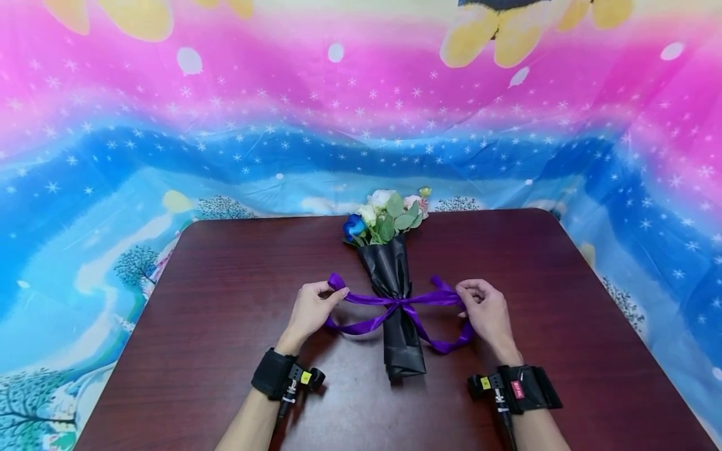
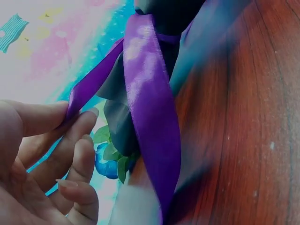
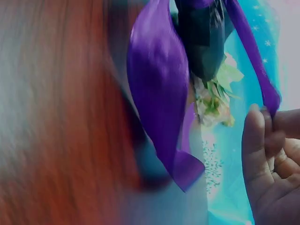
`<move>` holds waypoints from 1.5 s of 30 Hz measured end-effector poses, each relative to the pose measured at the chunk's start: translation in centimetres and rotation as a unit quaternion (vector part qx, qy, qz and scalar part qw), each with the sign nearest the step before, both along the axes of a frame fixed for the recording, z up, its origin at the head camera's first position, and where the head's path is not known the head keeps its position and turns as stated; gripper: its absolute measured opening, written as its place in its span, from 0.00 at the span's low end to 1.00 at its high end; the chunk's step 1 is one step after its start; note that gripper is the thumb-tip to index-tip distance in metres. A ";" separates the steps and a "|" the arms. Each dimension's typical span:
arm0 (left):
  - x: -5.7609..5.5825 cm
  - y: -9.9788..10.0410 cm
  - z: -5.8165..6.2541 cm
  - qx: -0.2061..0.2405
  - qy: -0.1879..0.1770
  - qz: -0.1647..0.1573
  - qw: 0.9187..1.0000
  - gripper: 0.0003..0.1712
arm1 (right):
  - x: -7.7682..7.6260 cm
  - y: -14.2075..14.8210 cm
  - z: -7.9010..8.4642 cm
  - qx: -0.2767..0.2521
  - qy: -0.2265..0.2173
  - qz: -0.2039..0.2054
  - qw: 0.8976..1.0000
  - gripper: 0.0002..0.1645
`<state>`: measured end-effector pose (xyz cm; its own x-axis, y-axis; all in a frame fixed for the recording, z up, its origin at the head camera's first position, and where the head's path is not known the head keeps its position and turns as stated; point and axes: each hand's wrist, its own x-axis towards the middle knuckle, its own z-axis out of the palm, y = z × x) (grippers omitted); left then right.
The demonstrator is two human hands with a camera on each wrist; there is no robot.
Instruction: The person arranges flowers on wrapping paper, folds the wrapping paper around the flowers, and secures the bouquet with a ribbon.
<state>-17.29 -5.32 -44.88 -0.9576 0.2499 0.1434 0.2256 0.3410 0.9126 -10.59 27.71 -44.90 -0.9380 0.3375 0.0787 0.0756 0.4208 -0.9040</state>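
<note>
A small bouquet wrapped in black paper lies on the table, its flowers at the far end: a blue bloom, white blooms and green leaves. Purple ribbon crosses the wrap's narrow middle in a knot, with loops hanging on both sides. My left hand pinches the ribbon left of the knot between thumb and fingertips; the left wrist view shows that strip drawn taut. On the other side my right hand pinches the ribbon, also seen in the right wrist view as a strip.
The dark red-brown table has rounded far corners. A printed cloth in pink and blue hangs behind and beside it. Black straps with small cameras sit on both wrists, the left strap and the right strap.
</note>
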 end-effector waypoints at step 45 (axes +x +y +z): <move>0.1 -0.2 -0.1 -0.012 -0.009 0.016 1.000 0.08 | 0.0 -0.9 -0.3 -0.473 -0.137 0.165 0.854 0.21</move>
<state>-17.21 -5.50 -44.98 -0.9676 0.2224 0.1199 0.1974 0.3693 0.9081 -10.63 26.82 -45.21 -0.9336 -0.1584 -0.3215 0.3581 -0.4497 -0.8183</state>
